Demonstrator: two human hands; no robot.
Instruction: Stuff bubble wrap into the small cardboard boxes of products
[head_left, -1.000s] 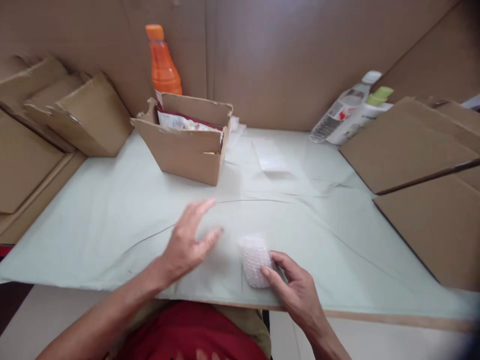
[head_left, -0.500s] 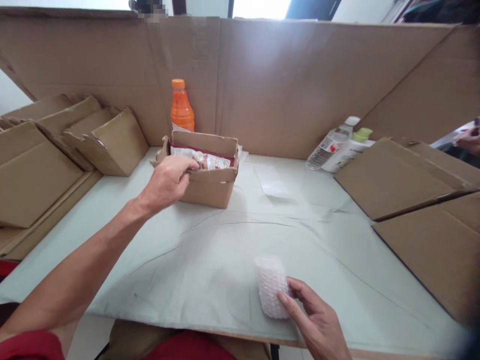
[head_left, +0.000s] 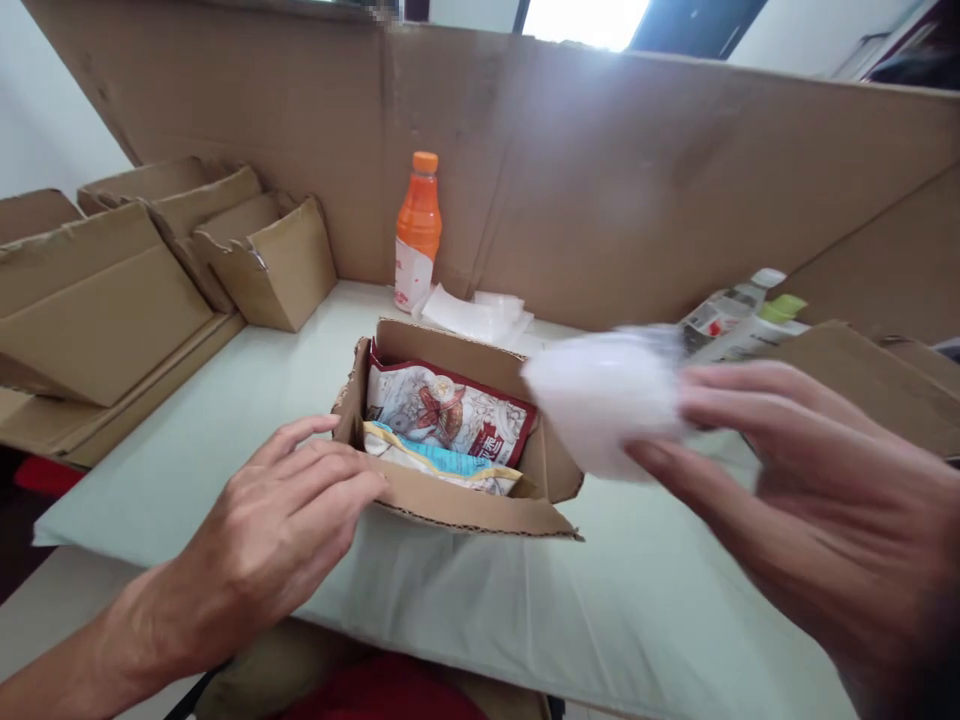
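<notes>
My left hand [head_left: 277,520] grips the near left corner of a small open cardboard box [head_left: 480,508], its fingers closed over the edge. Inside the box lies a printed pouch with a dark red border [head_left: 450,415]. A blue and yellow-edged packet [head_left: 442,460] leans in front of that pouch, along the near wall. Held between the thumb and fingers of my right hand [head_left: 810,500] is a bubble-wrapped item [head_left: 600,400], raised by the box's right end and blurred by motion. The wrapping hides what it contains.
Behind the box stands an orange bottle [head_left: 418,235], with translucent white sheets [head_left: 480,315] beside it. Cardboard boxes [head_left: 270,260] line the left side. At the right, a clear bottle [head_left: 731,305] and a green-capped bottle [head_left: 776,315] lean near more cardboard [head_left: 840,370].
The box has come nearer, tilted so that its contents show, with my left hand on its corner. My right hand has lifted the bubble-wrapped item off the table towards the box.
</notes>
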